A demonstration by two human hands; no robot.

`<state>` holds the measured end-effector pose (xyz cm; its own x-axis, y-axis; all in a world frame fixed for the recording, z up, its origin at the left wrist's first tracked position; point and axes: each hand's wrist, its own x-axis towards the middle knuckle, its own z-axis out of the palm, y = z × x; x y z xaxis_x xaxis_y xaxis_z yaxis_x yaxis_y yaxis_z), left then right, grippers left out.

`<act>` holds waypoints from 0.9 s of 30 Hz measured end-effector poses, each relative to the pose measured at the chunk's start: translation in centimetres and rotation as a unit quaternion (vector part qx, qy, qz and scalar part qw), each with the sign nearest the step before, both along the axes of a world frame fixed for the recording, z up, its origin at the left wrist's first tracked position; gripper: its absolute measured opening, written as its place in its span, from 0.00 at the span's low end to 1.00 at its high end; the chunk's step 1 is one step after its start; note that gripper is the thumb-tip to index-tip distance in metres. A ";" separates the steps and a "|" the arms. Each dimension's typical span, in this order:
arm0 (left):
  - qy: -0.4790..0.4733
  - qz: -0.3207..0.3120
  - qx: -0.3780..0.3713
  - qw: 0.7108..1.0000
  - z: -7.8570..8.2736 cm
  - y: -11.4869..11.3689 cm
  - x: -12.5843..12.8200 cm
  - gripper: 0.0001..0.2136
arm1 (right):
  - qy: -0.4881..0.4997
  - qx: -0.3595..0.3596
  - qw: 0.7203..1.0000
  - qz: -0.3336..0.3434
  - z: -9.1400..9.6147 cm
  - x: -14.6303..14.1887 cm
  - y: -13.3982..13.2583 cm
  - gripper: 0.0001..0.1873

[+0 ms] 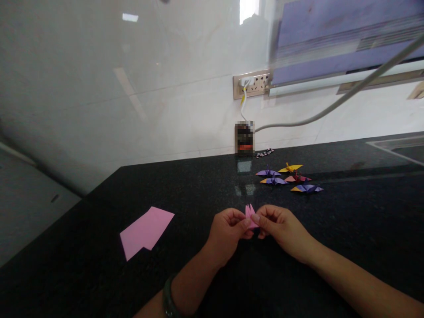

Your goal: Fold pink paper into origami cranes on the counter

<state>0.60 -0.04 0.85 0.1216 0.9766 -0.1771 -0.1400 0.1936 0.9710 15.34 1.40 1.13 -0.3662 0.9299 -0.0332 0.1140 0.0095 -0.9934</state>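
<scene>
Head view: both hands [225,235] [287,229] pinch folded pink paper [249,213] with narrow, upright tips.

I've got dim-ish light, glare up on the wall [182,106], refl. on blk counter [198,190], edges warped w/ blur upper R.

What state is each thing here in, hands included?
Folded paper: folded small, pronged, pinched
Left hand: closed on folded paper
Right hand: closed on folded paper
Loose paper: lying flat
Cranes: five, folded, wings spread
Plug: in socket
Bangle: worn
</scene>
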 end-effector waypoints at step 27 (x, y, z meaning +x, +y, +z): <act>0.043 0.007 0.087 0.995 0.6 -0.4 -0.1 0.08 | -0.008 0.006 0.999 0.038 0.2 -0.2 -0.5 0.11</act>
<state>0.55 -0.40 1.44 0.0997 0.9949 -0.0133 -0.0573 0.0191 0.9982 15.09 0.95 1.36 -0.4349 0.9000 -0.0286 0.1290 0.0308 -0.9912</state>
